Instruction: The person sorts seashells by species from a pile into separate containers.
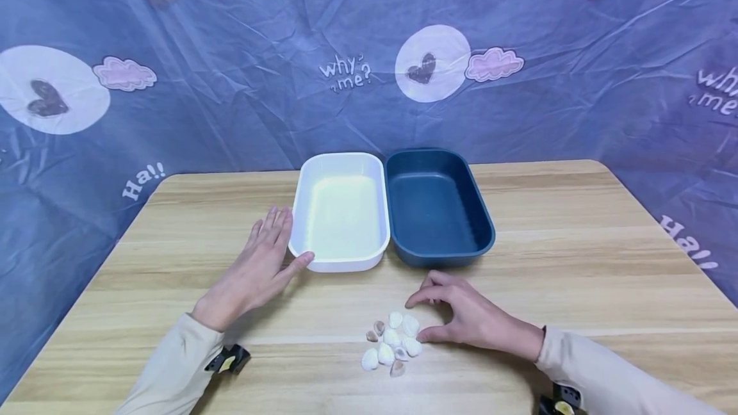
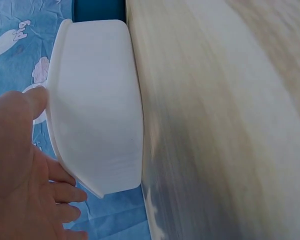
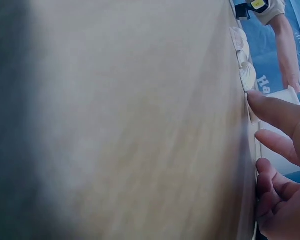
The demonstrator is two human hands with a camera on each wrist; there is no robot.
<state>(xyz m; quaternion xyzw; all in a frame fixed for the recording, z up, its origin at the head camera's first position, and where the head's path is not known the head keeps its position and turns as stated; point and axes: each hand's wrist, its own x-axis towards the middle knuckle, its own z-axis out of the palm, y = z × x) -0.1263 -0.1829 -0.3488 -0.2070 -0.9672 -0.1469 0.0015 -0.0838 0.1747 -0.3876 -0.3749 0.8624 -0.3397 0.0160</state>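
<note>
My left hand (image 1: 257,272) lies spread along the left side of a white plastic tub (image 1: 348,265), fingers straight and thumb at its front corner. In the left wrist view the thumb tip meets the tub's rim. On the table in front of the tubs is a loose cluster of small seashells, mostly white ribbed ones, with a white shell (image 1: 385,354) near the middle and a brownish shell (image 1: 398,369) at the front. Beside the cluster, my right hand (image 1: 461,314) has thumb and index finger apart, with the thumb tip right at the rightmost white shell (image 1: 412,346).
A dark blue tub (image 1: 444,260) stands against the right side of the white one. Both sit near the back edge of the wooden table (image 1: 576,261). Behind hangs a blue printed cloth (image 1: 259,101). Each wrist carries a small black device.
</note>
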